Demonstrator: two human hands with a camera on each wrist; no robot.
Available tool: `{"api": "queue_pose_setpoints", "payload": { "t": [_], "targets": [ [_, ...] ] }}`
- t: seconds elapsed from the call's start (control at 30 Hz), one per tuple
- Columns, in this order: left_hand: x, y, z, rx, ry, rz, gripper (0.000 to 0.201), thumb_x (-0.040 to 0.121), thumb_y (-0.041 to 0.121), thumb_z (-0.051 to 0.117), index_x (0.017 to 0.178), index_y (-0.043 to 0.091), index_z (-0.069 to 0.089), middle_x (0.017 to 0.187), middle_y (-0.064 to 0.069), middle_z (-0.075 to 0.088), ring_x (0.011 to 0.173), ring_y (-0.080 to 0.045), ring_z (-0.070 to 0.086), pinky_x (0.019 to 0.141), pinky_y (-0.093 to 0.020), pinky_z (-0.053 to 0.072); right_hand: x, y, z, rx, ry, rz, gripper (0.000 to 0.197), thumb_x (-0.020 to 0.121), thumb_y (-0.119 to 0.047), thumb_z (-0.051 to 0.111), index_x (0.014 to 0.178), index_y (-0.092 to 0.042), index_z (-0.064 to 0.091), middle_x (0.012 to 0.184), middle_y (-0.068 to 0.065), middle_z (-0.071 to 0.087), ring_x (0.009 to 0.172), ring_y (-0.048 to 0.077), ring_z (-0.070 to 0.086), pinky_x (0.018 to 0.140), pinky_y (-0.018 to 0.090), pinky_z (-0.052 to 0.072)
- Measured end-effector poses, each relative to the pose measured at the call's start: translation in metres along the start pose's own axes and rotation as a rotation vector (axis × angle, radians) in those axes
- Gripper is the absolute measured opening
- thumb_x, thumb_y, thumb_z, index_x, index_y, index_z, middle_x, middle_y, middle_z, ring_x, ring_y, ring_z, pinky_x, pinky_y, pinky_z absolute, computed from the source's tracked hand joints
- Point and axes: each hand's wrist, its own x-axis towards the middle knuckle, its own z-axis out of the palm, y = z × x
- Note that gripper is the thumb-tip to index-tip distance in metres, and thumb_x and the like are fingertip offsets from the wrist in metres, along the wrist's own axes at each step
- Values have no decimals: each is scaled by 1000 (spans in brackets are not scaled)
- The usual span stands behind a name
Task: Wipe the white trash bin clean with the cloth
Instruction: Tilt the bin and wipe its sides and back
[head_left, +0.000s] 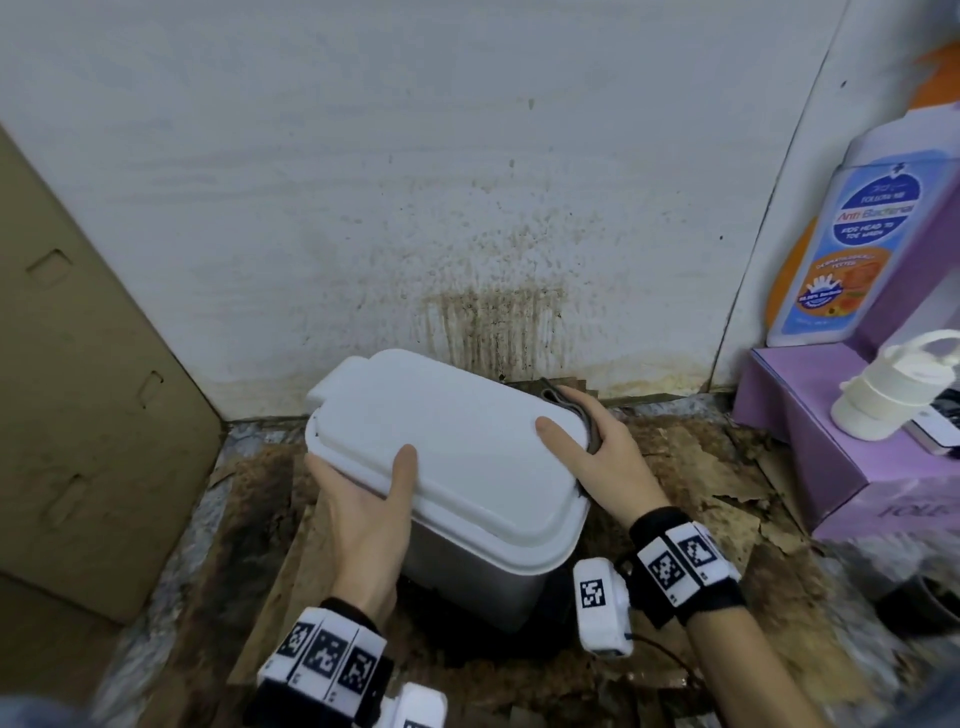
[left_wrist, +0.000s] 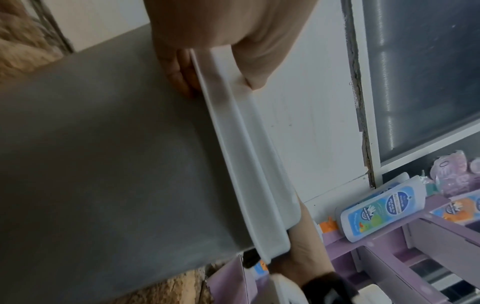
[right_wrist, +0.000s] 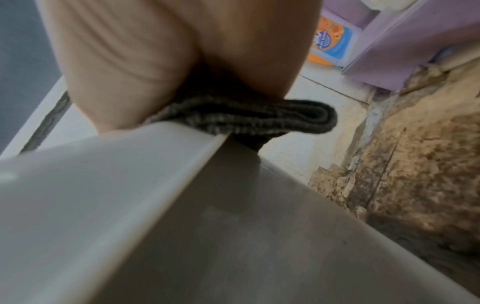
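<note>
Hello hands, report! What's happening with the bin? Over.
Left hand grips bin rim, thumb on lid. Right hand presses cloth against far edge. Lid shut. Nothing in the way.

Both hands clamp inward — left hand (head_left: 363, 499), right hand (head_left: 597, 452) — thumbs on top.

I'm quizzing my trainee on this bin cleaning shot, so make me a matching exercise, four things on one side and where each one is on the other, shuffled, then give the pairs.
Things:
1. left hand
2. cloth
3. wash bottle
4. cardboard sheet

Places:
A. standing on the purple box, right of the bin
B. leaning at the far left
C. holding the near left edge of the trash bin lid, thumb on top
D. pressed under the right hand against the lid's right edge

Pairs: 1-C, 2-D, 3-A, 4-B
</note>
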Motion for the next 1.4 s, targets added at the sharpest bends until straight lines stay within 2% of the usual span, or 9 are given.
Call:
{"api": "queue_pose_setpoints", "payload": {
  "t": [0.1,0.23,0.47,0.57,0.7,0.83,0.97,1.23,1.4],
  "targets": [
    [16,4,-6,24,-65,25,82,92,36,73,155,39,22,144,13,53,125,-6,56,106,-40,48,-14,2,14,16,110,25,66,75,-81,61,135,-56,48,139,-19,52,138,15,43,111,52,42],
    [31,8,-13,25,-140,-14,81,91,40,73,156,37,25,143,15,53,125,-6,55,106,-40,49,-36,-7,31,17,244,69,59,86,-65,64,140,-49,46,134,-11,50,139,16,34,114,47,36],
    [33,0,-15,57,-235,-50,76,93,43,68,156,40,25,128,35,50,117,12,51,103,-35,48,-49,-13,40,-78,285,124,58,90,-57,63,143,-40,44,129,-4,47,132,14,30,106,38,33],
    [30,-1,-14,69,-214,-48,74,95,45,66,156,39,24,132,32,50,120,10,52,106,-36,48,-50,-14,41,-107,252,127,57,91,-58,61,143,-42,43,127,-4,47,130,13,30,104,36,32],
    [12,1,-7,90,-180,-50,74,101,43,57,160,29,16,136,23,47,109,15,52,89,-14,47,-42,-8,32,-75,185,119,56,89,-64,59,140,-45,45,132,-9,51,136,15,35,109,38,34],
    [-4,-4,-3,110,-166,-76,74,97,50,60,154,21,24,139,10,53,112,2,57,84,-17,49,-32,-8,21,40,55,96,56,88,-67,61,139,-46,50,139,-20,54,133,9,48,113,47,42],
    [-23,-13,4,196,-147,-16,105,72,80,69,154,37,20,146,7,43,133,-18,49,107,-46,47,-22,-15,15,109,-32,100,56,88,-54,68,140,-41,53,135,-23,58,125,3,56,110,43,47],
    [-22,-17,5,148,-173,-41,107,71,75,70,155,46,10,145,9,36,134,-20,45,113,-46,43,-21,-15,14,69,-73,100,60,83,-56,74,138,-48,52,136,-22,57,125,9,57,106,45,51],
    [-14,-10,-4,74,-254,3,95,79,65,74,155,45,22,143,14,50,134,-16,51,108,-50,48,-34,-10,25,81,40,68,61,83,-60,73,139,-47,51,138,-23,55,129,8,53,109,47,47]
  ]
}}
